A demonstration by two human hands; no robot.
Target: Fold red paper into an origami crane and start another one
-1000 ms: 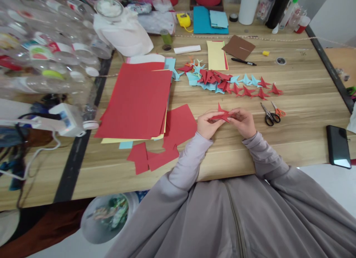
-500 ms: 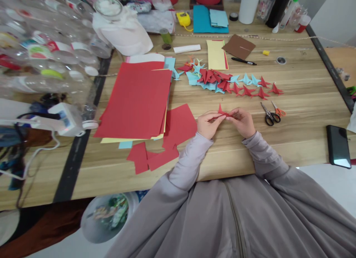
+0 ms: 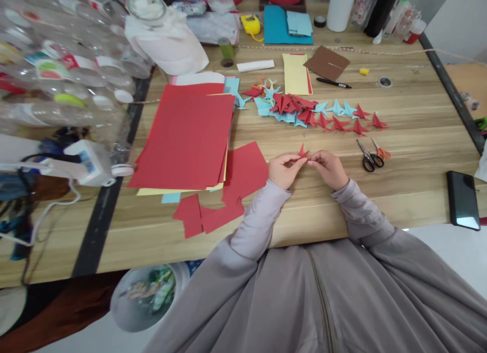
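Between my hands is a small folded red paper (image 3: 303, 152), one pointed tip standing up. My left hand (image 3: 285, 170) pinches its left and lower side. The fingertips of my right hand (image 3: 330, 169) are closed on its right end. Beyond them lie folded red paper cranes (image 3: 291, 104) and light blue ones (image 3: 337, 108), some in a heap and some in rows to the right. Left of my hands are a cut red sheet (image 3: 247, 170), smaller red pieces (image 3: 192, 216) and a stack of red sheets (image 3: 186, 137).
Black-handled scissors (image 3: 370, 157) and orange-handled scissors (image 3: 381, 149) lie to the right, with a phone (image 3: 463, 200) at the right edge. Plastic bottles (image 3: 81, 69) crowd the left. A pen (image 3: 334, 83), brown paper (image 3: 327, 63) and a yellow tape measure (image 3: 250, 26) lie farther back.
The folded red paper shows more of its shape between my fingers, its tip slightly lower and to the right. My right fingers have shifted a little left and down along it.
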